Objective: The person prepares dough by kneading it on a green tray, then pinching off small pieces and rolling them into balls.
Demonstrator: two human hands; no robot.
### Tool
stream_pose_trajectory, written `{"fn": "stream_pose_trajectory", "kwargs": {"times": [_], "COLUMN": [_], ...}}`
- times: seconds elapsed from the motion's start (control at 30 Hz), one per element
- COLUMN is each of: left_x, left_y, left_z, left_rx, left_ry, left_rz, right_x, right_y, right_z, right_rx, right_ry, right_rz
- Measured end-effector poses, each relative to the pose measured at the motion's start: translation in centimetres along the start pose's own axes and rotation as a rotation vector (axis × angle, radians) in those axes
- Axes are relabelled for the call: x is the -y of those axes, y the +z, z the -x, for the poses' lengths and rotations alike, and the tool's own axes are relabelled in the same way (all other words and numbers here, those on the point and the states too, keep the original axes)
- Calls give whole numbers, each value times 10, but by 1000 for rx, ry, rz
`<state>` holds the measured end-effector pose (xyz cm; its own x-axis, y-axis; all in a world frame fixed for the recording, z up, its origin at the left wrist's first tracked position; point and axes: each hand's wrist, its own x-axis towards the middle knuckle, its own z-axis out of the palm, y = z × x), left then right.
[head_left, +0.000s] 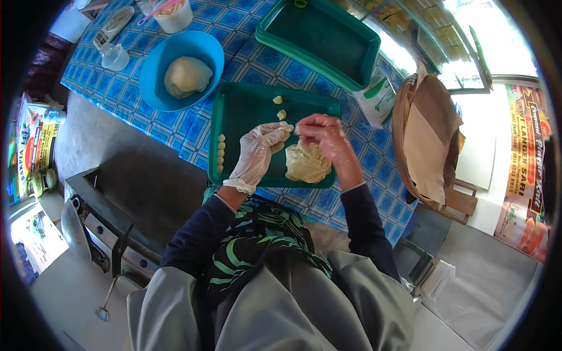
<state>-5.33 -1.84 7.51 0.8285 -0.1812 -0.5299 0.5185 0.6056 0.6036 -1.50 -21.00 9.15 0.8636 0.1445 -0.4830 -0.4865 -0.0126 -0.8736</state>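
One green tray [243, 108] holds five balls [220, 153], two pieces [277, 100], one dough mound [307, 164]; left grip [257, 147] pinches one lump [285, 134], right grip [328, 138] unclear

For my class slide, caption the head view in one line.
A gloved left hand and the right hand, close together over a green tray holding a pale lump and small pale balls.

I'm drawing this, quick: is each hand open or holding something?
Left hand: closed, holding a small dough piece.
Right hand: fingers curled; can't tell if it holds anything.
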Motion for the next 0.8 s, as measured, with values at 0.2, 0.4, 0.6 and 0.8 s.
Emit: {"fn": "stream_pose_trajectory", "kwargs": {"times": [0.2, 0.4, 0.6, 0.8], "left_x": [15, 11, 3, 5], "left_y": [-11, -10, -17, -19], "left_z": [-8, -5, -4, -3], "left_rx": [127, 195, 141, 156], "left_ry": [18, 65, 3, 11], "left_rz": [30, -19, -201, 84], "right_x": [-24, -24, -24, -29], "right_y": [13, 19, 27, 28], "right_z": [11, 18, 25, 30], "right_rx": [-49, -3, -65, -37], "right_ry": [-27, -83, -167, -267], "right_rz": [46, 45, 87, -51]}}
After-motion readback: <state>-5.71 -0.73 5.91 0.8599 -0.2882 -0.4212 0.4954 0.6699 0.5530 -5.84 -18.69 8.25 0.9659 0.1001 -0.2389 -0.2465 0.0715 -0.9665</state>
